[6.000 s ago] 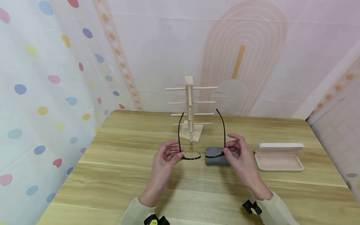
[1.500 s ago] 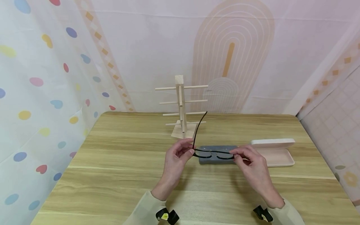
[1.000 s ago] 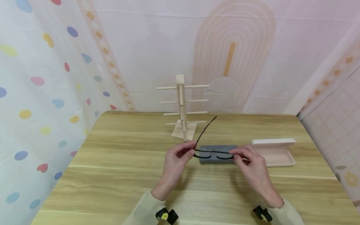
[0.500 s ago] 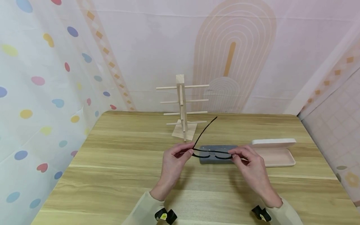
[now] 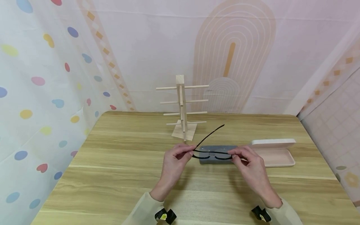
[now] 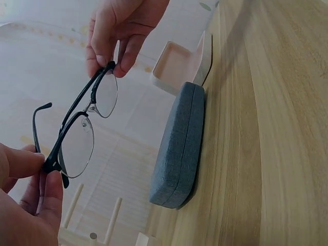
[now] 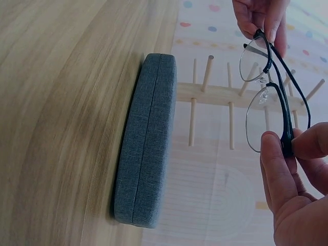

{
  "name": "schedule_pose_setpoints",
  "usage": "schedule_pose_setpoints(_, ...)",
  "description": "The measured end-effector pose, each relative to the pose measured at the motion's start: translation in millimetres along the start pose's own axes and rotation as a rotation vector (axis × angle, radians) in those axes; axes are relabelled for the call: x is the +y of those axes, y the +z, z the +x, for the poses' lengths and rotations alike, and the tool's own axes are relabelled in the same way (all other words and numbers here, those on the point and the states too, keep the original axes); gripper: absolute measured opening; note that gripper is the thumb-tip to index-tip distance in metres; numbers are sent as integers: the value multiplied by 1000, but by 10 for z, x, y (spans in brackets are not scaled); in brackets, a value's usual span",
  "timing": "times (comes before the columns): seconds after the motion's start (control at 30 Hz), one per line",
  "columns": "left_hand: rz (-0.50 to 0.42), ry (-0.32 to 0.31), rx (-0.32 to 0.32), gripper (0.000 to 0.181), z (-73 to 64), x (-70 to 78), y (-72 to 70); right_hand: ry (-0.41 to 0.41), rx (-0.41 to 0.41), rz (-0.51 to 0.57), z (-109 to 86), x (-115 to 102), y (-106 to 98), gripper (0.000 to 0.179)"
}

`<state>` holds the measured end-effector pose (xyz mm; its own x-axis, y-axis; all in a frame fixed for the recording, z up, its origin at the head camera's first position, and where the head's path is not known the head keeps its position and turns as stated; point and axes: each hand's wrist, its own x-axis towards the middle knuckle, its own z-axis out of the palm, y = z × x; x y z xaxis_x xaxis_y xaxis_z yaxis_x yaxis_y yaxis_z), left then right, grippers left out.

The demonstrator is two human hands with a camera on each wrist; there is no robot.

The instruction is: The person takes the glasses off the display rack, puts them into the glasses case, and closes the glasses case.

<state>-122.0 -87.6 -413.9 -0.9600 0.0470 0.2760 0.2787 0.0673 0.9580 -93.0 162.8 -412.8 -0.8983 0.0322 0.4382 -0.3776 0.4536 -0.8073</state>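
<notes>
One pair of glasses (image 5: 211, 152), long axis running side to side, is hanging above the grey case (image 7: 144, 143); left hand (image 5: 175, 161) is pinching one end, right hand (image 5: 251, 164) the other, neither lying nearer.

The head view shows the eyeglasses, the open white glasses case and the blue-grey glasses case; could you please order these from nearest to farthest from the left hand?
1. Black-framed eyeglasses: pinched by the left hand at their left end.
2. Blue-grey glasses case: to that hand's right, partly behind the eyeglasses.
3. Open white glasses case: farther to the right.
</notes>
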Motion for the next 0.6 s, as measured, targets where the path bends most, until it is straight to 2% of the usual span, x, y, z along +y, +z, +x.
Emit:
schedule_pose_setpoints(0.4,111,-25,-42,22,-8,43,-11,13,-7,-4,0,-4,-7,29)
schedule_pose_setpoints(0.6,161,2,-54,21,-4,16,-7,4,-1,-9,-5,5,-6,29)
